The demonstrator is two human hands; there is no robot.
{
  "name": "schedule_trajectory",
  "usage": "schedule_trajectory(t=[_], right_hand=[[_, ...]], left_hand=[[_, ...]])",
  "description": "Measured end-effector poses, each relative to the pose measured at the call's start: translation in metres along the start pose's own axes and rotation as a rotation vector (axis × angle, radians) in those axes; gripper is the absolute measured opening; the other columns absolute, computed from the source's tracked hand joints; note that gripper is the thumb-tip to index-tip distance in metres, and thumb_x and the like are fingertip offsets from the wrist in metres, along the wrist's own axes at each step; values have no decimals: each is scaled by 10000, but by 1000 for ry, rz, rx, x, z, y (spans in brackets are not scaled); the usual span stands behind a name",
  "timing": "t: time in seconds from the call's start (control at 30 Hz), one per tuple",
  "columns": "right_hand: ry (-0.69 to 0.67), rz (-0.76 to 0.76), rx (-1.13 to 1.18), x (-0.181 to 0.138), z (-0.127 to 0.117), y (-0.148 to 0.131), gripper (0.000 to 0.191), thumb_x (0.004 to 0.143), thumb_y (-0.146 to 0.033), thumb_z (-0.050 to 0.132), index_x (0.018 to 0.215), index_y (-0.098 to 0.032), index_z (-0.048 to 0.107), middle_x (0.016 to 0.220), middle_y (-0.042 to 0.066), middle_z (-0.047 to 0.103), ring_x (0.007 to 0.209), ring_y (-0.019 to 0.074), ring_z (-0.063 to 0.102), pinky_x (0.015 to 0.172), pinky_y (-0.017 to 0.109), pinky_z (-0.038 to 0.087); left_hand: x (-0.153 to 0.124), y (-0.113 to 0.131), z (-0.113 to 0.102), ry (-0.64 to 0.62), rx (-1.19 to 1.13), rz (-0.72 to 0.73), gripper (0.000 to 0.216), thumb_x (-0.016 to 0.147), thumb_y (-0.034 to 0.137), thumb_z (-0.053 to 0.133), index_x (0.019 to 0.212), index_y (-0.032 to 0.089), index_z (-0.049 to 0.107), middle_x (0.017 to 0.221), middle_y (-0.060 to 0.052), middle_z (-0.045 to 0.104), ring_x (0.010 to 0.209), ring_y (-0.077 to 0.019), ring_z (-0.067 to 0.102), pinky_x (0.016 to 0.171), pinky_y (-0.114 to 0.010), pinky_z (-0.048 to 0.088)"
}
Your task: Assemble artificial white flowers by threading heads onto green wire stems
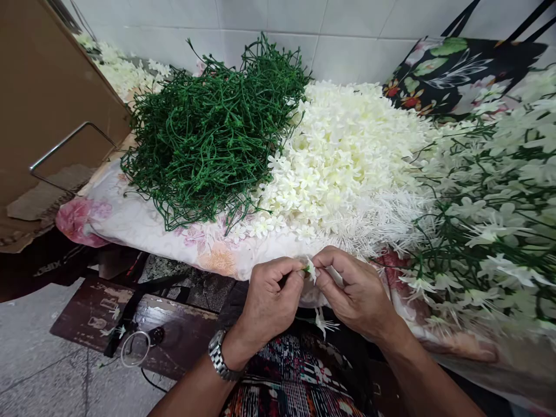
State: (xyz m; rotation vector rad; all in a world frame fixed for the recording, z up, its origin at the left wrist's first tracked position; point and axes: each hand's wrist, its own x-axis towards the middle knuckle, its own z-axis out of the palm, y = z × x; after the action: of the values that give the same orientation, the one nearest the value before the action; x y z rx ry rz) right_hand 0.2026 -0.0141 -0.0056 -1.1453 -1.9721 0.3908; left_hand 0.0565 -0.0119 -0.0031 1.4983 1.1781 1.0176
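My left hand [269,298], with a metal watch on its wrist, and my right hand [354,289] meet in front of me, both pinched on a small white artificial flower piece [311,270] with a bit of green at it. Another white flower part [324,323] hangs just below my hands. Beyond them lies a heap of green plastic stems [212,133] on the left, a mound of loose cream-white flower heads [347,156] in the middle, and a pile of stems with flowers fitted on them [490,214] on the right.
The piles rest on a floral cloth [125,223]. A brown cardboard sheet [47,92] and a metal wire handle [65,145] stand at the left. A dark floral bag [460,72] leans on the tiled wall. A dark wooden board [104,313] lies on the floor.
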Motion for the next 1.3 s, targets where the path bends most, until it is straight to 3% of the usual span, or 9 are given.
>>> schedule_trajectory(t=[0.47, 0.9, 1.3], right_hand=[[49, -33, -24, -1, 8, -2, 138, 818, -64, 439, 813, -192, 490, 640, -5, 539, 561, 105, 533, 524, 205, 449], [51, 50, 15, -4, 7, -1, 103, 816, -104, 456, 784, -181, 516, 634, -19, 550, 517, 74, 509, 484, 183, 427], [63, -32, -16, -2, 11, -2, 122, 827, -60, 446, 799, -165, 502, 633, -5, 525, 543, 81, 495, 508, 194, 431]], left_hand=[[0, -1, 2, -36, 47, -56, 236, 737, 106, 406, 512, 159, 453, 495, 52, 307, 480, -73, 295, 448, -191, 261], [-1, 0, 5, -12, 9, -86, 193, 713, 121, 408, 525, 163, 426, 506, 55, 335, 494, -67, 303, 457, -176, 274], [-1, -2, 5, 9, 101, -56, 217, 718, 110, 396, 513, 171, 363, 499, 61, 287, 488, -64, 274, 455, -178, 250]])
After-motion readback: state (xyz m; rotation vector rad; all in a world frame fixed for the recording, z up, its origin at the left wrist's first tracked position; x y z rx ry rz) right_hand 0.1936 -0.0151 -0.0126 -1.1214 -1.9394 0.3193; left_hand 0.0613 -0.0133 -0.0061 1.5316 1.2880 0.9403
